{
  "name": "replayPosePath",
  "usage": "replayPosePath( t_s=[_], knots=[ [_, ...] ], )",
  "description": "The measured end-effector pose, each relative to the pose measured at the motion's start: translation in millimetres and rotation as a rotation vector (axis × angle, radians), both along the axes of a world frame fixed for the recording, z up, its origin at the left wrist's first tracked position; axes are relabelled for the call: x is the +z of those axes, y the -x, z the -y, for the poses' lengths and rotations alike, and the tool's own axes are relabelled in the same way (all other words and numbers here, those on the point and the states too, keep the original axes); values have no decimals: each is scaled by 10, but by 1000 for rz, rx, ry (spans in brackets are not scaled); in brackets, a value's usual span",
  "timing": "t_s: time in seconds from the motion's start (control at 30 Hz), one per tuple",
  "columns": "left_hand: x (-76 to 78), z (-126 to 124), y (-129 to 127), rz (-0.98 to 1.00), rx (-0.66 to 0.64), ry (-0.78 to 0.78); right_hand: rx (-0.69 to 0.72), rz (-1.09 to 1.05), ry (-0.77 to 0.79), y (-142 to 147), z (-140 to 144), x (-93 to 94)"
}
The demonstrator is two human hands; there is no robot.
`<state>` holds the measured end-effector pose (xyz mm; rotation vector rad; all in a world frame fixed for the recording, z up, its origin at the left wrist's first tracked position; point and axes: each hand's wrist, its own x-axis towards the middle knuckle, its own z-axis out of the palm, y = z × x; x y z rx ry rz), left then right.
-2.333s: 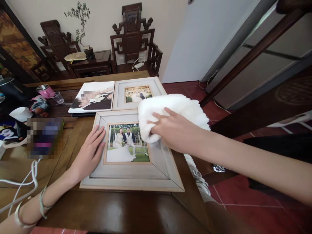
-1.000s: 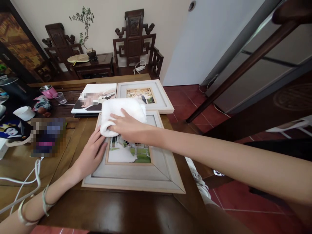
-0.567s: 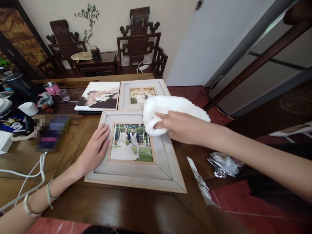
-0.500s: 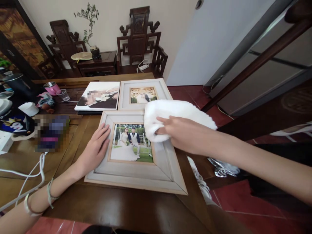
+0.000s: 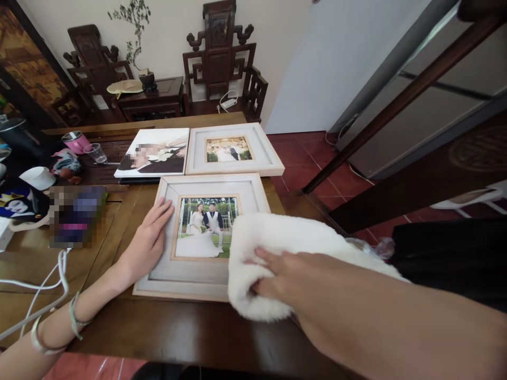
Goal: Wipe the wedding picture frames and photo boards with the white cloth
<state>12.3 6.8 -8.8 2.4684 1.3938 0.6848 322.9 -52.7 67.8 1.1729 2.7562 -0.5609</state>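
Observation:
A pale wooden picture frame with a wedding photo of two people lies face up on the table in front of me. My left hand rests along its left side, fingers stretched out flat on the rim. Bunched in my right hand is a thick, fluffy white cloth, pressed over the frame's lower right corner. That corner and part of the photo's right edge are hidden under the cloth. Behind it lie a second pale picture frame and a white-edged photo panel, side by side.
The wooden table ends close to the frame on the right. At the left are a phone-like blurred item, white cables, a white cup, a pink mug and a clear plastic cup. Carved chairs stand behind.
My right hand has moved the white cloth down the frame's right side, from its upper right part to the lower right corner. My left hand stays on the left rim.

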Motion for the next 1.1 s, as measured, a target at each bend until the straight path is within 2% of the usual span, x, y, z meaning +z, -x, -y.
replayPosePath(
  t_s=[0.1,0.23,0.3,0.4,0.53,0.63,0.7,0.8,0.9,0.97,1.03,1.1],
  knots=[
    [4,7,8,-1,-3,9,5,92,-77,59,-317,37],
    [10,8,13,13,-5,7,5,185,-343,93,-775,-110],
    [16,8,13,18,0,13,-5,222,-398,113,-881,-178],
    [21,6,3,13,7,28,-9,283,-356,185,-815,-178],
    [18,-6,-19,7,23,28,63,341,-148,313,-444,-65],
    [26,-14,-32,22,19,24,175,252,-6,361,-165,-17],
    [37,-15,-33,37,13,24,237,157,22,363,-68,-23],
    [52,-12,-28,55,11,11,216,44,-103,346,-110,-55],
    [53,-11,-21,55,20,-5,141,-7,-373,317,-330,-60],
    [48,-11,-17,52,25,-7,123,17,-501,294,-506,-57],
    [40,-11,-13,52,26,-7,107,64,-559,282,-650,-78],
    [31,-11,-7,55,26,-2,98,136,-534,292,-730,-131]
  ],
)
